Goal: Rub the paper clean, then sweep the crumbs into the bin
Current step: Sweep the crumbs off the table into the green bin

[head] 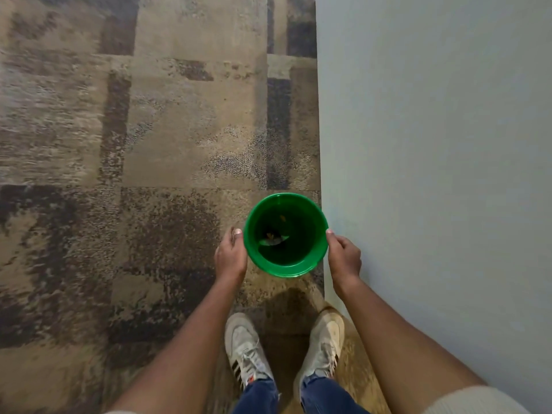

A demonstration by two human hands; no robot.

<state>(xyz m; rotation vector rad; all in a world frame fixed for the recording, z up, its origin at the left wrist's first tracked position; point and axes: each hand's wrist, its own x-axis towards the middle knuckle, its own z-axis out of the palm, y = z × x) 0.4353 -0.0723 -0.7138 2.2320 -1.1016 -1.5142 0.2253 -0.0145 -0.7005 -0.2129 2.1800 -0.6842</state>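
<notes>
A round green bin is seen from straight above, over the carpet beside a wall. Small scraps lie at its bottom. My left hand is against the bin's left side, thumb at the rim. On the right side my right hand grips the rim with curled fingers. Both hands hold the bin between them. No paper, eraser or crumbs are in view.
A pale blue-grey wall fills the right half, its base touching the bin's right edge. Patchy brown and dark carpet covers the floor to the left. Two white sneakers stand just behind the bin.
</notes>
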